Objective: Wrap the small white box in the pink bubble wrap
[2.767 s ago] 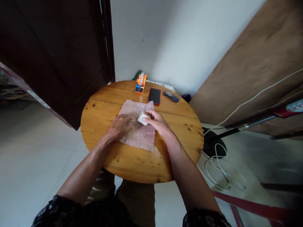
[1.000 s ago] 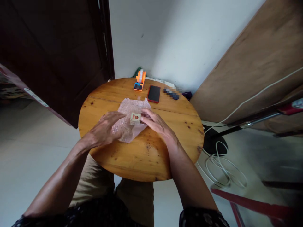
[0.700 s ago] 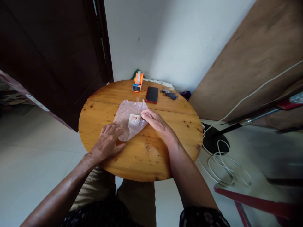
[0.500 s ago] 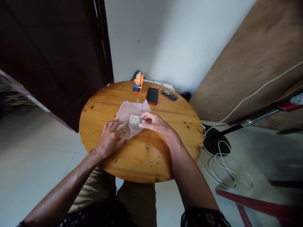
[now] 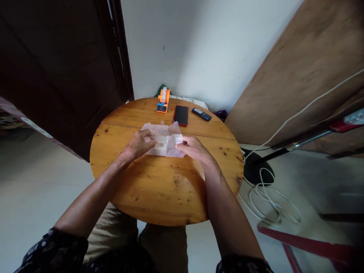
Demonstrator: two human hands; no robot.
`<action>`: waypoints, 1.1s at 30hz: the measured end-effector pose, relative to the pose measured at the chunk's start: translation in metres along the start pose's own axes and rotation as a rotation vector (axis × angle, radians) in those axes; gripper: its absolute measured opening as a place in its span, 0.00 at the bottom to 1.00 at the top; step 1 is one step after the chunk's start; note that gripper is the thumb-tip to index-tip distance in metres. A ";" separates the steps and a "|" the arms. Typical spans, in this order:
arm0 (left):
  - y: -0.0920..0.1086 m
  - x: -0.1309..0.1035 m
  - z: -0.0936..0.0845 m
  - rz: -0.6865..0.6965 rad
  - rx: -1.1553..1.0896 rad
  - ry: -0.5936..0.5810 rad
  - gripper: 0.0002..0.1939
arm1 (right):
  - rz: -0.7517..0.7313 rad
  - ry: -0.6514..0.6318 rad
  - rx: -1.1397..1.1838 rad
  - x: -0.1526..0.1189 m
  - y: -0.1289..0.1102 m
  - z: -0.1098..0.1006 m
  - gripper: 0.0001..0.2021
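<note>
Carrier: a round wooden table (image 5: 167, 189); the work is being done on its far half, just short of the plank seam that crosses the top.

Wrapped thing: a sheet of bubble wrap (image 5: 165, 139) is being folded into a flat bundle; something pale is showing faintly through the film, but what it is cannot be told.

Long axis: the bundle is lying left to right, roughly parallel to the seam and to the table's near edge; neither end is marked as a head.

Left hand (image 5: 138, 145): its fingers are being curled over the bundle's left end, pinching the film closed there.

Right hand (image 5: 194, 147): its fingertips are being pressed onto the bundle's right end, closed on the film against the table.

Key relation: the bundle is lying between the two hands, each being held at one end of the long axis; neither is nearer.

Far edge: an orange tape dispenser (image 5: 162, 102), a dark phone (image 5: 181, 115) and a small dark handset (image 5: 201, 114) are lying in a row, apart from the bundle, the phone nearest.
</note>
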State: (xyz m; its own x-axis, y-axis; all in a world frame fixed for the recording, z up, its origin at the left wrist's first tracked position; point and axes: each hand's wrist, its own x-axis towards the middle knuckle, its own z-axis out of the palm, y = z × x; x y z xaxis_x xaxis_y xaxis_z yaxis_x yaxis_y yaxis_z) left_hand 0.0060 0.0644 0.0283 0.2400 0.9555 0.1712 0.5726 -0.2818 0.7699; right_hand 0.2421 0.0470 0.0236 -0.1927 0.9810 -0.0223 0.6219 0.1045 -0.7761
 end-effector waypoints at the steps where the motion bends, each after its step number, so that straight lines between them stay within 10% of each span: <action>1: -0.001 0.002 0.003 -0.024 -0.037 0.002 0.04 | 0.015 0.001 -0.009 0.001 0.001 0.000 0.05; 15: -0.008 0.004 0.020 -0.108 -0.395 -0.067 0.06 | -0.032 0.152 0.042 0.003 -0.006 0.014 0.20; 28: -0.014 0.001 0.014 -0.132 -0.485 -0.200 0.11 | -0.045 0.017 -0.087 0.010 0.008 0.023 0.14; 33: -0.013 0.000 0.015 -0.117 -0.459 -0.186 0.10 | -0.177 0.266 -0.306 0.002 -0.010 0.024 0.14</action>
State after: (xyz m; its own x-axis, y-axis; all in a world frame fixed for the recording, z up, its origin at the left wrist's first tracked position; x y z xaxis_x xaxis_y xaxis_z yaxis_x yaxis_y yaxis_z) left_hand 0.0105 0.0669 0.0092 0.3544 0.9350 -0.0130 0.2109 -0.0664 0.9752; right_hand 0.2170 0.0443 0.0159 -0.1397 0.9473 0.2883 0.8007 0.2794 -0.5299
